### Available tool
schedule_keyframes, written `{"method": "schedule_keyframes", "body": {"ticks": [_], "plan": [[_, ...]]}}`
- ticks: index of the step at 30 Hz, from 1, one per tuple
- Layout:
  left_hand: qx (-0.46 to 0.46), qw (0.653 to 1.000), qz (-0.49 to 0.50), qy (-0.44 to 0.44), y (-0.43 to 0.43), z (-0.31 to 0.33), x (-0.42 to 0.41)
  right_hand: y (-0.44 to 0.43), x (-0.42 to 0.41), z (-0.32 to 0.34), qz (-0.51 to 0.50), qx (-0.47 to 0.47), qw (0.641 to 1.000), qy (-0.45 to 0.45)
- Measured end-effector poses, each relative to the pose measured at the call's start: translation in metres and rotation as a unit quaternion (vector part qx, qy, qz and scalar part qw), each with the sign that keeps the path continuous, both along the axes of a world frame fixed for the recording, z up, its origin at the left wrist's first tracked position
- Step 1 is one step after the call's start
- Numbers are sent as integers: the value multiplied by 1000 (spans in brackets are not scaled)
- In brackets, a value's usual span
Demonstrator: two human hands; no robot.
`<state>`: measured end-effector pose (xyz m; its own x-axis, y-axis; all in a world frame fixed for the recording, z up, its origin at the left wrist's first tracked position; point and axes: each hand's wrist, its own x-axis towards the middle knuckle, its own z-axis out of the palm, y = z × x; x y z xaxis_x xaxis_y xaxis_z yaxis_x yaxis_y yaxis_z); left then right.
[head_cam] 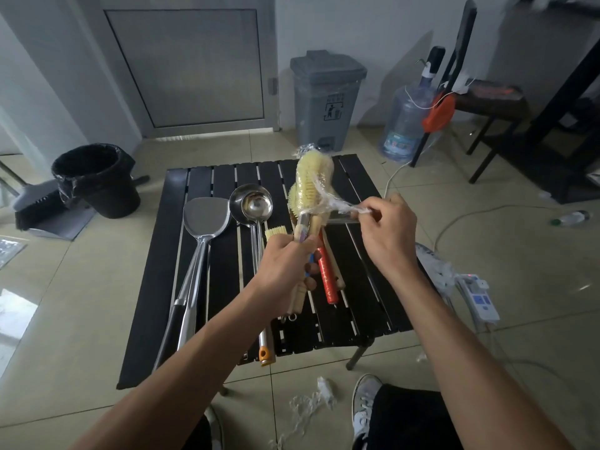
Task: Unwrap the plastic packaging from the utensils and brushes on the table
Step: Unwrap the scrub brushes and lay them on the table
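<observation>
left grip (285, 264): curled round the brushes (313, 177) handles
right grip (388, 235): pinching stretched plastic wrap (337, 206)
bin (324, 92) label: too blurry to read tbh

Grey door (181, 66), beige tiled floor (81, 287)

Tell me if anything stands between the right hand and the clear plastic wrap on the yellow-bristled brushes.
Nothing visible does: the right hand pinches the stretched clear plastic wrap, and the left hand grips the yellow-bristled brushes by their handles.
</observation>
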<state>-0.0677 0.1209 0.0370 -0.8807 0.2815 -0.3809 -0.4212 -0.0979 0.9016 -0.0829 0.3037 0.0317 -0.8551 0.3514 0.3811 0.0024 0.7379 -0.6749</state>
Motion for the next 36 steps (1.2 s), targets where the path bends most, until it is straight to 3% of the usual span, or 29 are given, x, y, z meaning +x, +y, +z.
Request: {"method": "schedule_keyframes", "body": {"ticks": [11,15,20,25,29,31,36], "plan": [[-84,996,-13,40,8,-7,5,-20,20,8,176,-14,978,108],[-99,994,11,51,5,-7,3,-22,25,8,172,-101,976,88],[-129,989,12,72,1,-12,-1,-24,27,5,188,-129,973,35],[-164,981,-6,106,3,-14,1,-23,22,9,215,-275,936,-44],[-177,978,-5,109,3,-18,1,-21,22,9,226,-314,919,-72],[-178,978,-1,108,4,-19,0,-20,23,9,231,-281,928,-78],[-181,979,0,94,5,-22,0,-23,26,1,159,-56,985,-38]]}}
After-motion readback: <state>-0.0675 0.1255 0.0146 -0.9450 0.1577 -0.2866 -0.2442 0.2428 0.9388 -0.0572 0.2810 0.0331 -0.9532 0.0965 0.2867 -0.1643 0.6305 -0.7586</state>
